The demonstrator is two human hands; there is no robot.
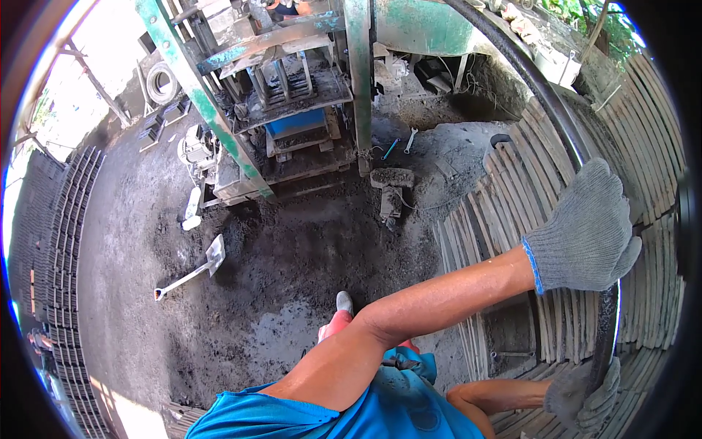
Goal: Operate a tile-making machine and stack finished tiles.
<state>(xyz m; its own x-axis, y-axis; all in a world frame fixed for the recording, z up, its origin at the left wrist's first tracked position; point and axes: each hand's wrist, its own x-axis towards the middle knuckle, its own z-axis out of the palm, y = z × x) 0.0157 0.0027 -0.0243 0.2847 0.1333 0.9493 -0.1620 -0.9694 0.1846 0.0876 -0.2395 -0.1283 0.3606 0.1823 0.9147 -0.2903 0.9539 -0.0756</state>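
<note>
Both my hands, in grey knit gloves, grip a long dark metal bar that runs from the top of the picture down the right side. My left hand (589, 227) reaches across to the right, with its fingers wrapped round the long bar (537, 84) at mid-height. Lower down, near the bottom right, my right hand (583, 396) closes round the bar's lower part. Ahead stands a press-like machine (300, 95) with a worn green frame. A blue block-shaped part (295, 123) shows under its plates. Where the bar's far end attaches cannot be seen.
Stacked wooden boards (504, 190) crowd the right side. A shovel (194, 271) lies on the dirty floor (124, 241) to the left. Wrenches (411, 140) lie right of the machine. A motor (197, 150) sits at its left. Dark blocks (73, 219) line the far left; a tyre (161, 82) stands behind.
</note>
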